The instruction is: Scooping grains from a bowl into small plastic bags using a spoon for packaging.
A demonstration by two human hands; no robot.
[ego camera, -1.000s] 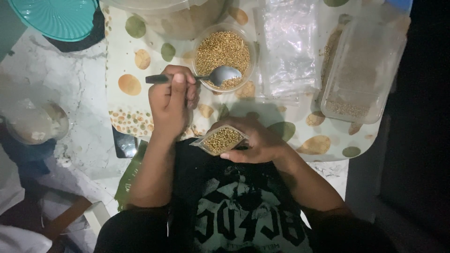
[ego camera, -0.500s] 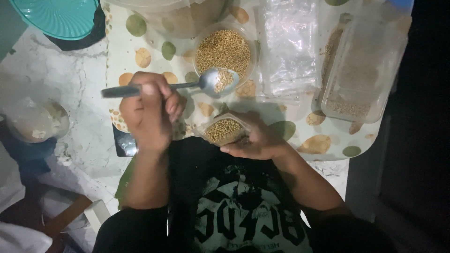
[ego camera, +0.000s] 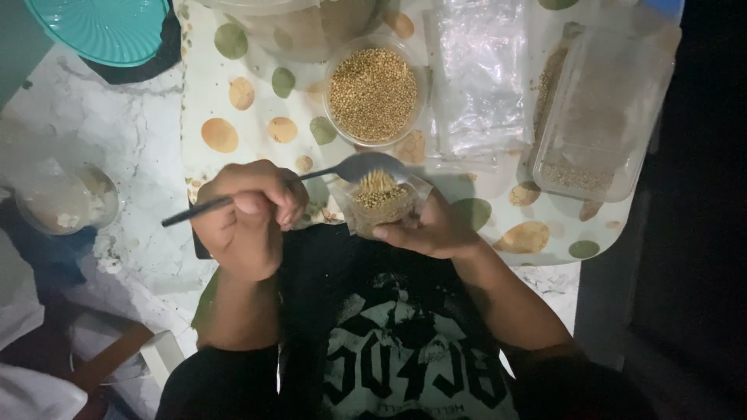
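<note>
Spoon [ego camera: 366,166] gripped in my left hand [ego camera: 247,214], handle running left, bowl tipped just over the seed-filled pouch [ego camera: 379,204] my right hand [ego camera: 430,228] fingers clasp

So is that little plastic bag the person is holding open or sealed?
Open. The small bag in the right hand has its mouth spread, seeds heaped inside, and the spoon held by the left hand tips over it.
</note>
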